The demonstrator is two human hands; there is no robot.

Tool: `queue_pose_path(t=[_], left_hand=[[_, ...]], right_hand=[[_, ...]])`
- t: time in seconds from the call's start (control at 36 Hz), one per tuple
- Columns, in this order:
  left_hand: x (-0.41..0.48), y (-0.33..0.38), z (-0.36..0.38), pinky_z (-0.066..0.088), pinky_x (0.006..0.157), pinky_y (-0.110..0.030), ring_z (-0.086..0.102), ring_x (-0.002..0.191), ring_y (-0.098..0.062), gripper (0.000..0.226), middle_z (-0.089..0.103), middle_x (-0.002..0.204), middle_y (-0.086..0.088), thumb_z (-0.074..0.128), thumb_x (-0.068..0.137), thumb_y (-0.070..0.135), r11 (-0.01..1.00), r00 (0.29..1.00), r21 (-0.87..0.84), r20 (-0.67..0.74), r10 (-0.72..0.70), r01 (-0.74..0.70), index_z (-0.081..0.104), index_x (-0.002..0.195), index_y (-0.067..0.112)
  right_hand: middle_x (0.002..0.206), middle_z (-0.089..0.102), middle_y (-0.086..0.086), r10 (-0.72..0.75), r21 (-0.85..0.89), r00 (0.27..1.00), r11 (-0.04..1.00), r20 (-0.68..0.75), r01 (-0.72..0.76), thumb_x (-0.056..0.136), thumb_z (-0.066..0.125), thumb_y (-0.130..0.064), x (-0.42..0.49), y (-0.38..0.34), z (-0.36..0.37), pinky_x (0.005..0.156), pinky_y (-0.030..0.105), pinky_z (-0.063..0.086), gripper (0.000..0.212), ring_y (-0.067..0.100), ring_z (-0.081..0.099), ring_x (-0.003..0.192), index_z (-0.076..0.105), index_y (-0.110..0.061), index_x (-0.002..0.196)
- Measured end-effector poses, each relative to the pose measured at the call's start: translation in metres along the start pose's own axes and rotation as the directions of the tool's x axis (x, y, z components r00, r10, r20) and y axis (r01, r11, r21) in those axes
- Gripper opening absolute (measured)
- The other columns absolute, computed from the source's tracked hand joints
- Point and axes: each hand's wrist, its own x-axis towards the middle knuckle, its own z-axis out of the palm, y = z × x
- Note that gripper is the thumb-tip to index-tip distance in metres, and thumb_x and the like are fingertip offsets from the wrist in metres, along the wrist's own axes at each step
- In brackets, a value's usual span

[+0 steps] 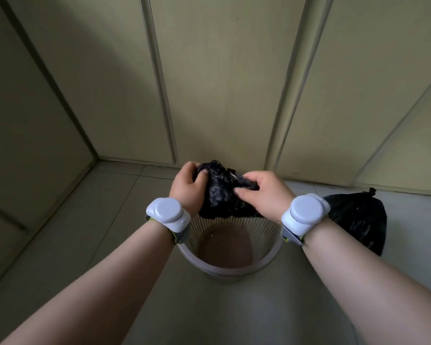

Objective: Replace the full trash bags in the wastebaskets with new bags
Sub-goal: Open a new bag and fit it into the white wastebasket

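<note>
black crumpled plastic, a new bag [222, 192], is bunched between both hands above the far rim of the wastebasket [230, 266]. the left hand [187, 186] has its grip clamped on the bag's left side, thumb pressed into the folds; the right hand [266, 191] has its grip clamped on the right side. the mesh wastebasket stands unlined on the tiled floor [60, 232]. at 3 o'clock from it, touching or just beside, sits a full tied bag [358, 220].
</note>
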Motion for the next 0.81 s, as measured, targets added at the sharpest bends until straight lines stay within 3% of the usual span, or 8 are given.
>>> queue_pose_path(t=[0.11, 0.25, 0.33, 0.39, 0.47, 0.56, 0.69, 0.81], left_hand=[[0.011, 0.002, -0.005, 0.053, 0.084, -0.048, 0.065, 0.088, -0.03, 0.008, 0.068, 0.089, -0.01, 0.059, 0.082, 0.027, 0.998, 0.996, -0.022, -0.067, -0.062, 0.061, 0.056, 0.086, 0.02], [0.01, 0.007, -0.01, 0.054, 0.082, -0.038, 0.065, 0.087, -0.025, 0.007, 0.069, 0.095, -0.011, 0.061, 0.086, 0.021, 0.99, 0.991, -0.099, 0.098, -0.089, 0.099, 0.064, 0.091, 0.017], [-0.003, 0.012, -0.006, 0.053, 0.081, -0.022, 0.061, 0.099, -0.01, 0.041, 0.061, 0.116, -0.006, 0.059, 0.089, 0.029, 0.94, 0.937, -0.301, 0.346, -0.053, 0.164, 0.051, 0.125, 0.009], [-0.007, 0.008, -0.003, 0.052, 0.09, -0.03, 0.055, 0.113, -0.011, 0.07, 0.052, 0.128, 0.002, 0.067, 0.08, 0.035, 0.909, 0.901, -0.355, 0.432, -0.047, 0.218, 0.034, 0.14, 0.02], [-0.008, 0.009, 0.001, 0.045, 0.1, -0.035, 0.051, 0.119, -0.014, 0.093, 0.046, 0.128, 0.002, 0.077, 0.073, 0.022, 0.948, 0.898, -0.275, 0.44, -0.026, 0.162, 0.019, 0.146, 0.028], [-0.007, 0.012, 0.002, 0.048, 0.089, -0.017, 0.057, 0.1, 0.0, 0.065, 0.056, 0.112, 0.007, 0.071, 0.078, 0.006, 0.983, 0.908, -0.179, 0.417, 0.049, 0.029, 0.041, 0.134, 0.022], [0.003, 0.009, -0.009, 0.055, 0.075, -0.03, 0.065, 0.074, -0.011, 0.004, 0.068, 0.08, 0.004, 0.065, 0.086, 0.02, 0.995, 0.962, 0.084, 0.271, 0.03, -0.055, 0.064, 0.09, 0.019], [0.008, 0.002, -0.016, 0.056, 0.075, -0.033, 0.068, 0.076, -0.017, 0.016, 0.071, 0.082, -0.004, 0.061, 0.089, 0.027, 0.992, 0.985, 0.121, 0.174, 0.004, -0.026, 0.067, 0.091, 0.013]], right_hand=[[0.066, 0.06, -0.003, -0.055, -0.077, 0.963, 0.996, -0.263, 0.036, 0.082, 0.067, -0.017, 0.005, 0.007, -0.018, 0.063, 0.029, 0.044, 0.008, 0.014, 0.053, 0.064, 0.063, -0.018, 0.075], [0.07, 0.063, -0.01, -0.095, -0.037, 0.917, 0.996, -0.388, 0.087, 0.082, 0.064, -0.01, 0.006, 0.011, -0.027, 0.07, 0.029, 0.049, 0.018, 0.013, 0.058, 0.07, 0.062, -0.027, 0.077], [0.076, 0.065, -0.008, -0.116, -0.01, 0.934, 0.993, -0.337, 0.12, 0.084, 0.061, -0.007, 0.005, 0.01, -0.024, 0.074, 0.028, 0.049, 0.018, 0.011, 0.059, 0.074, 0.065, -0.024, 0.085], [0.082, 0.066, -0.005, -0.127, 0.015, 0.945, 0.99, -0.301, 0.138, 0.085, 0.06, -0.005, 0.005, 0.008, -0.019, 0.077, 0.026, 0.048, 0.017, 0.011, 0.06, 0.078, 0.067, -0.019, 0.092], [0.08, 0.065, -0.008, -0.131, 0.075, 0.959, 0.985, -0.252, 0.154, 0.086, 0.058, -0.003, 0.004, 0.005, -0.013, 0.075, 0.022, 0.048, 0.022, 0.008, 0.059, 0.077, 0.064, -0.023, 0.092], [0.081, 0.066, -0.009, -0.129, 0.082, 0.963, 0.985, -0.237, 0.152, 0.085, 0.06, -0.002, 0.005, 0.002, -0.01, 0.077, 0.021, 0.048, 0.021, 0.006, 0.06, 0.077, 0.067, -0.021, 0.092], [0.073, 0.066, -0.015, -0.106, 0.068, 0.922, 0.988, -0.373, 0.141, 0.081, 0.062, -0.002, 0.009, 0.007, -0.022, 0.067, 0.014, 0.048, 0.026, -0.007, 0.057, 0.063, 0.068, -0.027, 0.078], [0.073, 0.066, -0.013, -0.037, 0.134, 0.893, 0.985, -0.449, 0.109, 0.082, 0.057, 0.002, 0.012, 0.009, -0.03, 0.064, 0.011, 0.048, 0.032, -0.006, 0.059, 0.064, 0.067, -0.028, 0.075]])
